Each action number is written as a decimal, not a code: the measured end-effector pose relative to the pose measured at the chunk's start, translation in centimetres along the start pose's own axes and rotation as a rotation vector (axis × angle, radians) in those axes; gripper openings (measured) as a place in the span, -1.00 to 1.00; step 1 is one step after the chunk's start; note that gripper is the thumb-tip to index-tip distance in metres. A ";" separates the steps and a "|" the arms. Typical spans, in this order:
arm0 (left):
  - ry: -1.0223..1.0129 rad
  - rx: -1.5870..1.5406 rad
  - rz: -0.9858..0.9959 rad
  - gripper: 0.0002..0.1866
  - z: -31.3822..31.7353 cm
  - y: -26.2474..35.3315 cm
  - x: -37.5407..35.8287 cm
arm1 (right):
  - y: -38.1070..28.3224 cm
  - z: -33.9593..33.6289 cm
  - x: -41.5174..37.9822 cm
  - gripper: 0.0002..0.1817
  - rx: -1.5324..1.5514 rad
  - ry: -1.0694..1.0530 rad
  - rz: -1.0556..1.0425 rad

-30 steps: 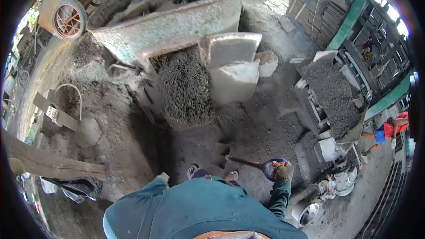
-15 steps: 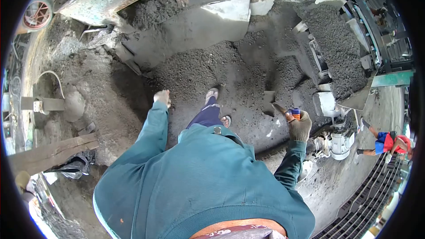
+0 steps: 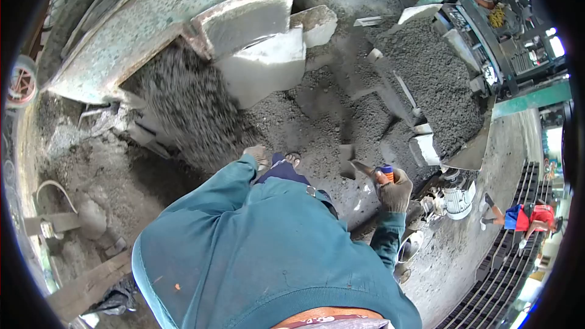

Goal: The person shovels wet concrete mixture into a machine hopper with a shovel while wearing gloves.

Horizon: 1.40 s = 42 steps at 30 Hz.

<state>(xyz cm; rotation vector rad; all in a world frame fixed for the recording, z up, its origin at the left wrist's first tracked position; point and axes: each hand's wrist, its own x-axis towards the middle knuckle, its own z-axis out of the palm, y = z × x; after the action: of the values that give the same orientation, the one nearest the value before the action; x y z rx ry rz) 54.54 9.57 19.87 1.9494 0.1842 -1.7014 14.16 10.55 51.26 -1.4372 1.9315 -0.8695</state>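
My gloved right hand is closed around the upper end of a shovel, with a blue and orange band showing at the grip. The shovel slants down to a dark, flat blade against the grey mix on the floor. My gloved left hand is beside my knee, fingers curled in, nothing showing out of it. Ahead and to the left, loose dark grey mix is smeared by motion below a large, worn greenish metal body.
Pale slabs stand at the front of the pile. A bank of grey mix lies to the right, behind low boards. An electric motor sits at my right. Farther right, a person in red is near dark racks.
The view has turned and shifted. A mass of grey mix has come down ahead on the left. My left hand has moved in beside my knee; the right keeps hold of the shovel.
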 end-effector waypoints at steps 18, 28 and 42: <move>-0.920 -0.135 -0.194 -0.89 24.2 -4.1 -25.1 | 25.4 -8.7 -43.2 -0.55 0.716 0.616 0.682; -1.284 0.256 -0.443 -0.86 32.2 -7.2 -37.1 | 18.0 2.5 -54.4 -0.79 0.810 0.880 1.058; -1.390 0.383 -0.433 -0.79 51.4 9.0 -29.9 | 1.9 2.5 -28.6 -0.68 1.013 1.285 1.003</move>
<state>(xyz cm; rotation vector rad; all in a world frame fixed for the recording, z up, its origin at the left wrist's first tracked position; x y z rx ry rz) 7.68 -15.35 48.13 0.5154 -0.2788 -3.1054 22.31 38.11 50.08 0.8753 1.9117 -1.9395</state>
